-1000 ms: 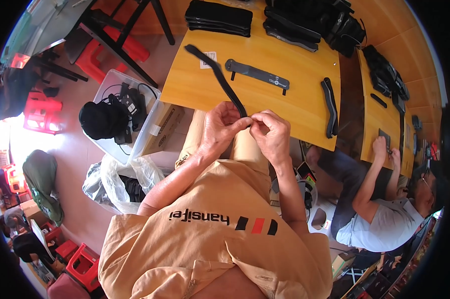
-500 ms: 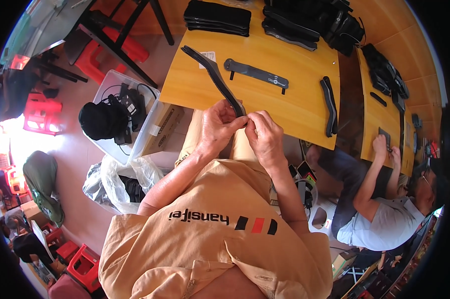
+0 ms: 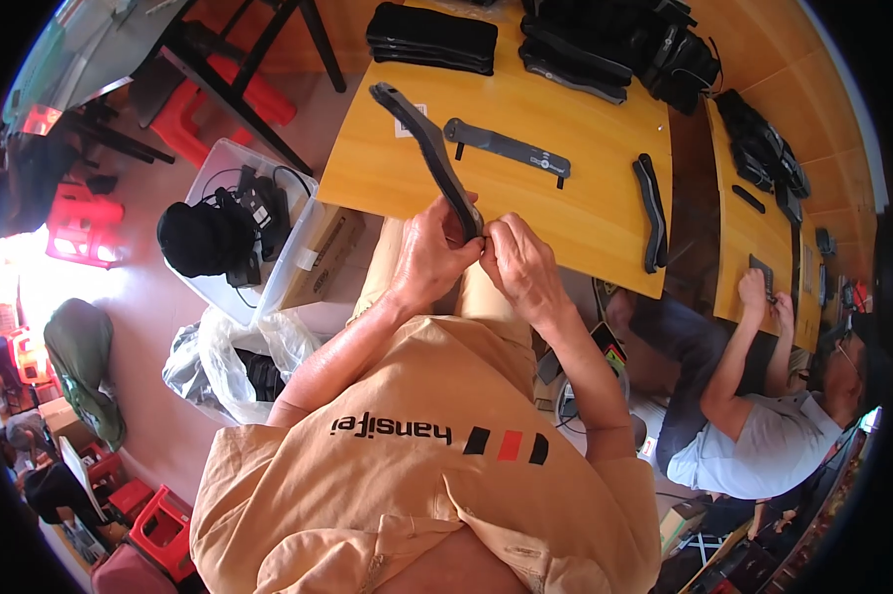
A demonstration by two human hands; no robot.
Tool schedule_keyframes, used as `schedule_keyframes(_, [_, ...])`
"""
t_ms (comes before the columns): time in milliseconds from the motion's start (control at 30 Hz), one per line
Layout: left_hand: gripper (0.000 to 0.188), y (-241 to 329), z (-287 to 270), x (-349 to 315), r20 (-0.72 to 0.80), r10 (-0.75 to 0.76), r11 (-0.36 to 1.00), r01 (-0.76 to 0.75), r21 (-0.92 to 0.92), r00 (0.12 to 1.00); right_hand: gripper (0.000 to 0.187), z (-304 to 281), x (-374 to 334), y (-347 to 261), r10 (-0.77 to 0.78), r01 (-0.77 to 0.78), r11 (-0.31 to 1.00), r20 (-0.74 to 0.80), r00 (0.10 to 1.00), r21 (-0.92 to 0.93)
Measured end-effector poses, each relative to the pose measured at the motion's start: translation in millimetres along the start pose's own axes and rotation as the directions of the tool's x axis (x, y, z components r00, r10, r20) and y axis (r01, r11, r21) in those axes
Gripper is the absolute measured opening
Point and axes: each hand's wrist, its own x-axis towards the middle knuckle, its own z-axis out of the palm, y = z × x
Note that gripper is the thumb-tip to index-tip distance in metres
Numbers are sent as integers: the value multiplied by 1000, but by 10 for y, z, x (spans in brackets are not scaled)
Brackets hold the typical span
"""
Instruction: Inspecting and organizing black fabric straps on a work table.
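A long, dark padded strap (image 3: 422,134) slants up and away over the table's front edge. My left hand (image 3: 433,254) is closed around its near end. At that same end my right hand (image 3: 521,265) pinches with thumb and forefinger; the exact bit between its fingertips is hidden. Flat on the yellow table (image 3: 595,220) beyond lies a grey strap (image 3: 511,147) with two short black tabs. Another dark strap (image 3: 650,213) rests on its edge at the table's right side.
Black straps form a stack (image 3: 432,38) at the back left of the table, with more piled at the back right (image 3: 575,61). To my left stands a clear plastic bin (image 3: 231,158) of black items. A co-worker (image 3: 763,436) handles something at the right-hand table.
The strap in my hands has turned slightly, so its wide face shows more. My right hand has shifted a little left, its fingers curled further over the near end.
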Motion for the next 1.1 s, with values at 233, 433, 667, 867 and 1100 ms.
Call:
schedule_keyframes(233, [37,-12,-101,26,86,-200,869,217,-444,976,16,-2,51,-39,147,-132,947,-29,989,294])
schedule_keyframes(433, [36,35,-123,17,116,-198,873,229,-430,973,18,-77,-25,-28,342,-304,708,67,937,637])
schedule_keyframes(667, [33,96,-120,22,229,-208,871,286,-398,951,17,2,-148,131,477,-475,66,390,787,878])
schedule_keyframes(867, [36,63,-120,1,245,-223,869,306,-388,944,9,80,-169,28,494,-418,323,225,840,849])
schedule_keyframes(1100, [38,-73,-145,37,358,-211,845,354,-402,910,25,70,-153,-160,8,-5,1000,-246,969,10])
